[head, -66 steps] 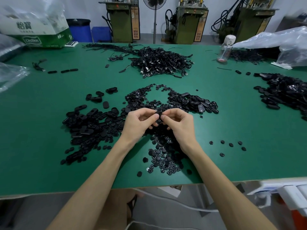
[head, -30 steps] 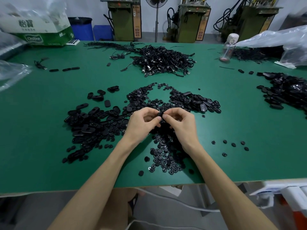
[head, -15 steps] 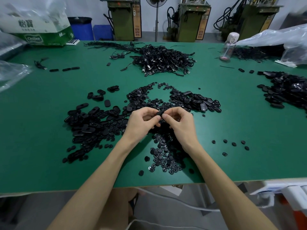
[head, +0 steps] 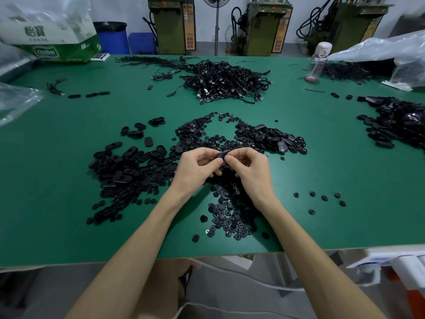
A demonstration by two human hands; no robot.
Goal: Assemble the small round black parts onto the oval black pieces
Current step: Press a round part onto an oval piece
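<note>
A black oval piece (head: 222, 155) is pinched above the worktop (head: 57, 180) between the left hand (head: 195, 169) and right hand (head: 250, 171). Loose ovals (head: 128, 171) are heaped at left, overlapping. Small round parts (head: 230, 217) are strewn flat beneath the wrists, with a few strays (head: 324, 198) scattered apart at right.

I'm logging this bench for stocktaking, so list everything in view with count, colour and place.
table: one, green, fills view
oval pieces: one pile, black, left of hands
round parts: one pile, black, below hands
cable heap: one, black, far centre
loose round parts: six, black, right of right arm
carton: one, white-green, far left
bottle: one, clear, far right
machines: three, olive, behind table
held piece: one, black, between both hands
left hand: one, grip pinching held piece
right hand: one, grip pinching held piece
</note>
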